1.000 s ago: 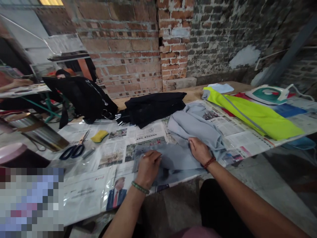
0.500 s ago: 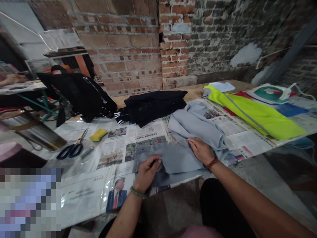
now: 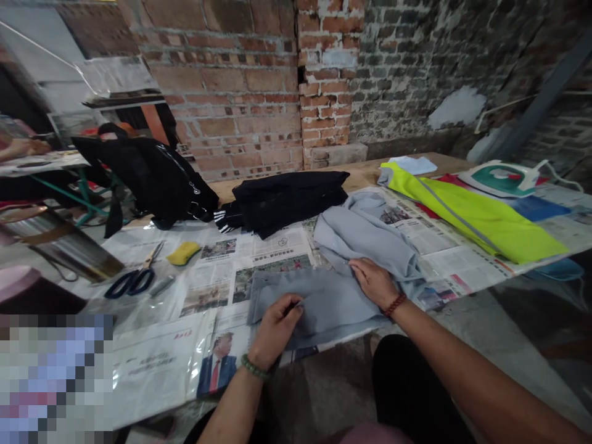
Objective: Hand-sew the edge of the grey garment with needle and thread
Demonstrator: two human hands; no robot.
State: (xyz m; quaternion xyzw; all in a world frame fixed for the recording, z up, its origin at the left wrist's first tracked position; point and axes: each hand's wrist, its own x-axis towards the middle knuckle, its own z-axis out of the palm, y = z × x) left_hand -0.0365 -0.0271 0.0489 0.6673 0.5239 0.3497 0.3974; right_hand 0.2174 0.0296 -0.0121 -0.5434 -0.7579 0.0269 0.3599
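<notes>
A grey garment lies across the newspaper-covered table edge in front of me, its flat part to the left and a crumpled part bunched behind and to the right. Over the flat part, my left hand is closed in a pinch. A thin, tiny thing shows at its fingertips, too small to name. My right hand rests farther right, fingers together and closed on a fold of the grey cloth; its thumb is hidden. Scissors with dark handles and a yellow sponge lie left of the garment.
Behind are a folded black garment and a black bag. A metal flask leans at the left. A neon-yellow vest and an iron lie to the right. A brick wall bounds the back.
The grey cloth by my left hand, raised at its front edge before, now lies flatter. My left hand has shifted slightly down and right. My right hand stays in place.
</notes>
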